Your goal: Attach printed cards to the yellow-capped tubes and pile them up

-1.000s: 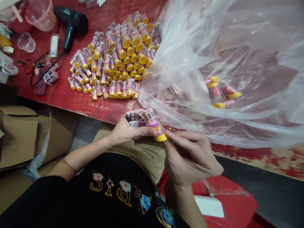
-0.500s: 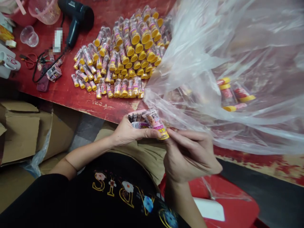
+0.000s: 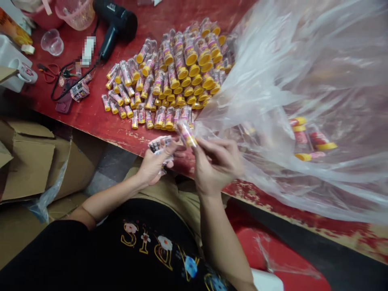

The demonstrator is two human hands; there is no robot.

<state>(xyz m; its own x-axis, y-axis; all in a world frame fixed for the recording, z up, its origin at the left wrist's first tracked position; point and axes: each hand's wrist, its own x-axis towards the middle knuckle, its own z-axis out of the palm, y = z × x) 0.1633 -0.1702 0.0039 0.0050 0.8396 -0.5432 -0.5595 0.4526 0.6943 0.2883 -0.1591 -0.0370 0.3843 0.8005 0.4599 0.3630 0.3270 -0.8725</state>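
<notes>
My left hand (image 3: 153, 163) is closed on a small stack of printed labels (image 3: 159, 144) at the red table's front edge. My right hand (image 3: 216, 163) pinches a small yellow-capped tube (image 3: 186, 134) and holds it up just right of the labels, near the row of tubes. A big pile of the same yellow-capped tubes (image 3: 172, 76) lies on the red table (image 3: 91, 113) beyond my hands. A large clear plastic bag (image 3: 297, 93) spreads over the right side, with a few tubes (image 3: 306, 137) inside it.
A black heat gun (image 3: 117, 26) with its cord, a clear cup (image 3: 53, 42), a pink basket (image 3: 75, 12) and a white mug (image 3: 18, 68) sit at the table's far left. Cardboard boxes (image 3: 30, 161) stand on the floor at left. A red stool (image 3: 273, 258) is by my right side.
My right hand has lifted the tube away from the labels toward the table. My left hand keeps the labels. The view shifted, so the pile sits further right.
</notes>
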